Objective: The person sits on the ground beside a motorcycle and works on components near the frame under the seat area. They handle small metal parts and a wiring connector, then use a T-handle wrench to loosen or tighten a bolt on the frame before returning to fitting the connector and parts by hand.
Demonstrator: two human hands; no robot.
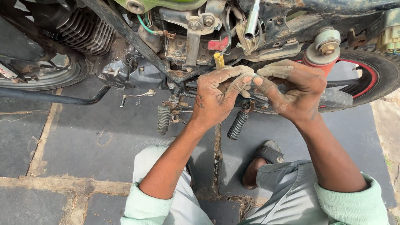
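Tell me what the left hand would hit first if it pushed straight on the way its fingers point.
Probably the right hand: the left hand has its fingertips pointing right, almost touching the right hand's fingertips.

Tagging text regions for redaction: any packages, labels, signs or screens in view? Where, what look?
No packages, signs or screens.
Sticker: far left edge, by the front wheel; a slanted strip, white with red, partly cut off.
Left hand and right hand meet fingertip to fingertip below the frame; any held piece is too small to tell.

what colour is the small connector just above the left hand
Yellow connector, clearest in the head view.
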